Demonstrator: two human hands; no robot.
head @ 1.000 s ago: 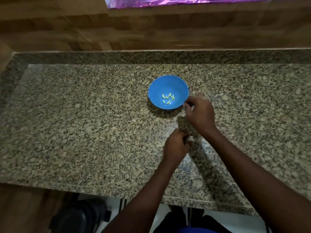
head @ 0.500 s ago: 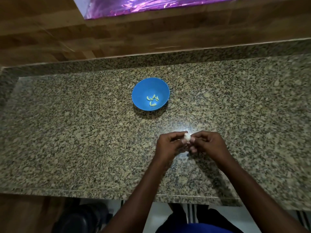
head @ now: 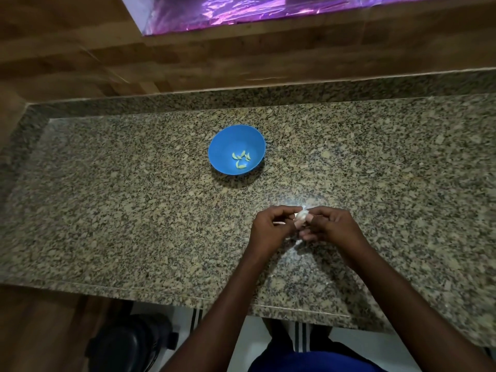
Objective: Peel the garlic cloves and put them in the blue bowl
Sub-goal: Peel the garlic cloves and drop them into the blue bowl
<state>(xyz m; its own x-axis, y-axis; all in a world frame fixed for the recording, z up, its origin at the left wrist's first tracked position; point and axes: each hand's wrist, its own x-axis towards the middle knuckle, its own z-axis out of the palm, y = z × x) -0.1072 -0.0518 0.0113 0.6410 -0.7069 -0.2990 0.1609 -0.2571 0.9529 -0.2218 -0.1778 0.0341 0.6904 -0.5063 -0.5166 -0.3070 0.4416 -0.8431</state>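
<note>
Now that the right hand [head: 331,224] has come back from the blue bowl [head: 236,149], both hands meet over the desk [head: 107,210], the left hand [head: 271,228] and right pinching one pale garlic clove [head: 302,215] between fingertips. Several peeled cloves [head: 241,159] lie in the bowl, well apart. I'd say another peeling has begun.

Speckled granite countertop [head: 112,210] seen across frame, raised granite upstand [head: 188,102] along far edge. Wood-panelled wall [head: 67,49] behind. Purple reflective sheet [head: 241,9] at top. Dark object [head: 128,345] on floor below counter.
</note>
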